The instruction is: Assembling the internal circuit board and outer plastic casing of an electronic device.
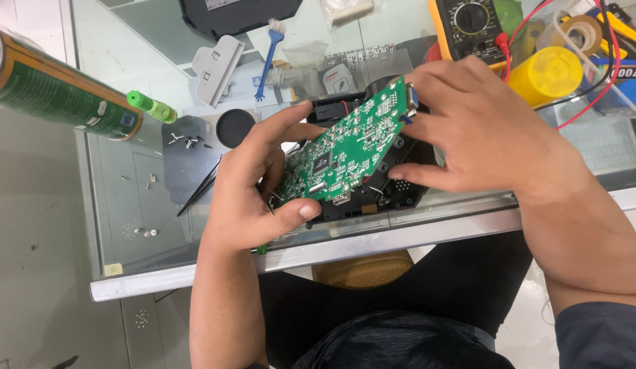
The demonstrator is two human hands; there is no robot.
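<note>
A green circuit board (345, 147) with many small chips is tilted above a black plastic housing (393, 191) on a glass table. My left hand (253, 184) grips the board's lower left end, thumb under its edge. My right hand (482, 130) holds the board's upper right end and rests on the housing. A thin red wire runs under the board near its top.
Black tweezers (198, 188) and loose screws (188, 141) lie left of the board. A blue brush (268, 58), a grey clip (219, 65), a green-nozzled spray can (58, 89), a yellow multimeter (468, 27), a yellow cap (545, 74) and tape rolls sit behind. The table's metal edge (331, 249) runs near me.
</note>
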